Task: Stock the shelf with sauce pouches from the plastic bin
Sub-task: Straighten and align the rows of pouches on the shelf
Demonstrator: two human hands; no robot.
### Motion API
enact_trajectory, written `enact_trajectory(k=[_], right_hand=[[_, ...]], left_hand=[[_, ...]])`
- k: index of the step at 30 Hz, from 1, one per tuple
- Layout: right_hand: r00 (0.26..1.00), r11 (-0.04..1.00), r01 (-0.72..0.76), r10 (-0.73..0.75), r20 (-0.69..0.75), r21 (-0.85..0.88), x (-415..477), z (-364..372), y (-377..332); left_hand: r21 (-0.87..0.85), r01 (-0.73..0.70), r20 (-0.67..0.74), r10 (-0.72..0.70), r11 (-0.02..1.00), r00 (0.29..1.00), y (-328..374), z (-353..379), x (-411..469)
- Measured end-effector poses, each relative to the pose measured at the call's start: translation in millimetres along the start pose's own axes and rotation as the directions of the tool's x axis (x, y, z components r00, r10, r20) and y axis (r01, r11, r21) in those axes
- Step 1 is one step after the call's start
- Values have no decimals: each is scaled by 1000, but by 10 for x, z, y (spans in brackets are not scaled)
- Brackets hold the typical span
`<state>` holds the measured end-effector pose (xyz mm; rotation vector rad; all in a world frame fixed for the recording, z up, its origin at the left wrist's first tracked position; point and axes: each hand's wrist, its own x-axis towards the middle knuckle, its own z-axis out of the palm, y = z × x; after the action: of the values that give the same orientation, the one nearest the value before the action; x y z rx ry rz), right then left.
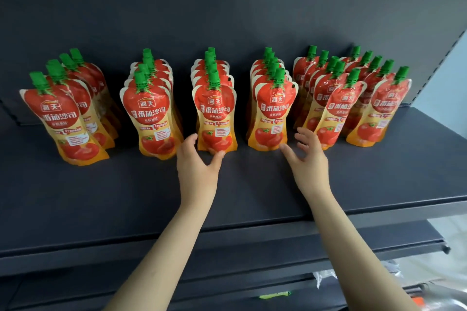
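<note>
Several rows of red and yellow tomato sauce pouches with green caps stand upright on the dark shelf (126, 197). My left hand (197, 161) is at the foot of the front pouch of the middle row (216, 118), thumb and fingers spread around its base, touching it. My right hand (309, 156) is open with fingers apart, just right of the base of the front pouch of the neighbouring row (271, 121), its thumb near that pouch. The plastic bin shows only as a clear edge at the bottom right (429, 295).
More pouch rows stand at the far left (63, 118), left of centre (151, 118) and at the right (374, 113). The shelf's front lip (252, 240) runs below my forearms. A lower shelf edge carries a green tag (274, 295).
</note>
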<state>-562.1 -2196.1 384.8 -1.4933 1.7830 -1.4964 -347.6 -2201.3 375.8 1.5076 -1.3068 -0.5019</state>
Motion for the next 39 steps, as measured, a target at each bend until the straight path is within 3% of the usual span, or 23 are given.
enact_trajectory(k=[3,7,10,13,23,39], right_hand=[[997,999,-6,9,-73,37,-87,-309,125],[984,998,-31,40,-175,56,47,-776,321],[959,996,-42,62,-278,78,270,-1134,525],[948,995,-70,89,-307,71,527,-1447,727],[998,999,41,-39,-52,29,1114,-1687,1102],[998,999,48,-48,-31,-15,1275,-1618,1167]], left_hand=[[-39,-82,89,85,996,992,108,73,-248],[-109,-88,308,118,990,944,412,502,-414],[-139,-92,391,140,986,910,689,946,-519],[-164,-54,376,113,985,920,942,1363,-605],[-137,31,105,-16,990,994,1189,2052,-566],[-51,12,184,-3,999,983,1094,2103,-382]])
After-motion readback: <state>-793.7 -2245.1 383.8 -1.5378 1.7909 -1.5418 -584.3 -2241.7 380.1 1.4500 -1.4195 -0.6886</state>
